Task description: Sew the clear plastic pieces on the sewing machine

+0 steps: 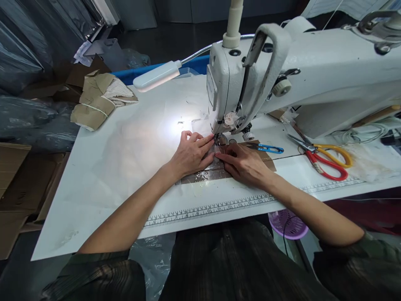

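Observation:
A white sewing machine stands over the table, its presser foot and needle area just beyond my fingertips. My left hand lies with fingers stretched out on a thin, see-through piece of material, fingertips right beside the presser foot. On the other side, my right hand has its thumb and fingers closed at the edge of the same material. The exact grip is partly hidden by the fingers. Under the hands is a brown strip. Blue thread snips lie just past my right hand.
Scissors with red and yellow handles lie to the right. A lit lamp hangs over the table. A tied bundle of brown and white pieces sits at the back left. A ruler tape runs along the front edge.

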A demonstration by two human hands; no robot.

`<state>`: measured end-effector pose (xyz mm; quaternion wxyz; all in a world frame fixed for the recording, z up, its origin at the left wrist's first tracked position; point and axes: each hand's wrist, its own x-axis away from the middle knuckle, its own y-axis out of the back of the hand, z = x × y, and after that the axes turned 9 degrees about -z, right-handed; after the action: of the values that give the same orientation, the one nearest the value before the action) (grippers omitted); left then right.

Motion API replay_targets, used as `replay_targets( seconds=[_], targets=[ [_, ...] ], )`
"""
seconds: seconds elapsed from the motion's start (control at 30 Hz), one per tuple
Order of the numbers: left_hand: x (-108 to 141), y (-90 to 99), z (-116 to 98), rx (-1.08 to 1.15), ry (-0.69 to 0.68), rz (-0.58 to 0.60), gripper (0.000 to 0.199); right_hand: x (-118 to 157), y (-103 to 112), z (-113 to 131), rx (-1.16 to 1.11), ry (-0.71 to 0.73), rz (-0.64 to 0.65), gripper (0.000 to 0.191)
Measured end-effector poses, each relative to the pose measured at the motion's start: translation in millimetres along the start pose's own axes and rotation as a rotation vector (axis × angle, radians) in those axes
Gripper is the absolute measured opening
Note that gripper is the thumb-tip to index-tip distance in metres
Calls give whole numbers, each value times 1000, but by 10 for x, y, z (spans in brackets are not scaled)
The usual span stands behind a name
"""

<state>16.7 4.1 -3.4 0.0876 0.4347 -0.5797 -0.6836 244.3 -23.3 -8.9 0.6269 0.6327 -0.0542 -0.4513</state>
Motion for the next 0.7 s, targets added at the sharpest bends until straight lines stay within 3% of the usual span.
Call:
replay_targets(
  seconds=[0.47, 0.7],
  targets=[
    [-14, 16, -17, 64, 89, 50, 36, -7, -6, 0, -43, -44, -9, 33],
    [-36, 44, 3, 63, 63, 58, 36, -6, -8, 4, -76, -92, 8, 33]
  ],
)
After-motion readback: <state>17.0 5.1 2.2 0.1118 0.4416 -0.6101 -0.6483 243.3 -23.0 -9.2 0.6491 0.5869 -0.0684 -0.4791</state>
